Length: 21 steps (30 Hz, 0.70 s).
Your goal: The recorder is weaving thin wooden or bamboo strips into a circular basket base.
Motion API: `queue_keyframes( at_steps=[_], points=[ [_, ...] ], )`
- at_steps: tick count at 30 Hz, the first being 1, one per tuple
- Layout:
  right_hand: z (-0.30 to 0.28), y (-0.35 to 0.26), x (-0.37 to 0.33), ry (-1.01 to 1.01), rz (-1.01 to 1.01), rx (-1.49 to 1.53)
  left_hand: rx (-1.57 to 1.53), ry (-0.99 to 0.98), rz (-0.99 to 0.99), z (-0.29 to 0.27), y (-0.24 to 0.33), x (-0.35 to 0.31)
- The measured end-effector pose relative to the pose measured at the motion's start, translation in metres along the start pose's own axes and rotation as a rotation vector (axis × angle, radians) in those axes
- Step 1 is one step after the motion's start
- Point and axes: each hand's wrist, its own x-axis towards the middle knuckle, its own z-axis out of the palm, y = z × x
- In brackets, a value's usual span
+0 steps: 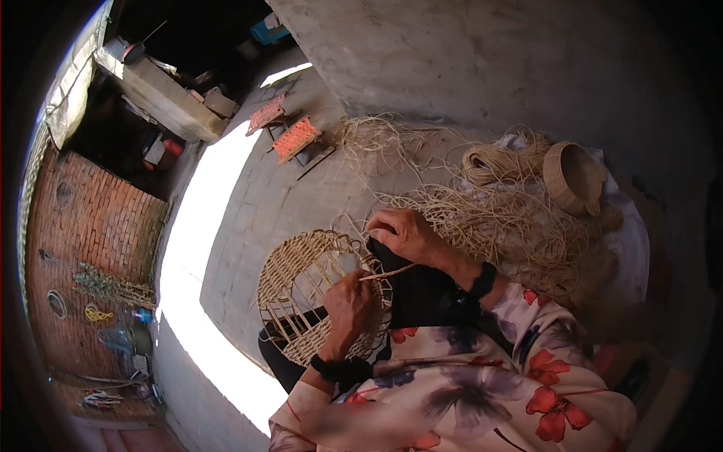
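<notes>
A round woven piece of tan cord (297,256) lies over my lap, with dense weave at its far and near ends and bare ribs across the middle. My left hand (351,303) is closed over its right side, and a twisted cord (393,273) sticks out from beside the thumb toward the right. At the piece's far right edge my right hand (405,232) is closed in a pinch, fingers bent down by thin loose strands. What sits between those fingertips is mostly hidden.
A tangled heap of cord (497,226) spreads to the right, near a coiled bundle (493,162) and a small woven basket (576,177) on white cloth. Two low stools with red woven seats (296,138) stand ahead. A concrete wall (482,60) rises behind; a brick wall (94,218) is left.
</notes>
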Motion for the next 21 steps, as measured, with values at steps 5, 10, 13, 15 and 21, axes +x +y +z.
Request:
queue_keyframes(
  at_steps=[5, 10, 13, 15, 21],
  points=[
    [-0.05, -0.058, -0.026, -0.815, 0.286, 0.354, -0.073, 0.054, 0.004, 0.002, -0.008, 0.002],
    [-0.001, -0.021, -0.048, -0.248, -0.096, -0.116, -0.4, 0.061, -0.123, -0.023, -0.026, 0.01],
    [0.016, -0.038, -0.047, -0.411, -0.008, -0.29, -0.686, -0.082, -0.338, -0.04, -0.033, 0.008],
    [0.031, -0.038, -0.053, -0.443, -0.068, -0.402, -0.807, -0.103, -0.362, -0.047, -0.037, 0.017],
    [0.045, -0.05, -0.053, -0.478, -0.048, -0.581, -0.727, -0.108, -0.255, -0.036, -0.041, 0.041]
  ],
)
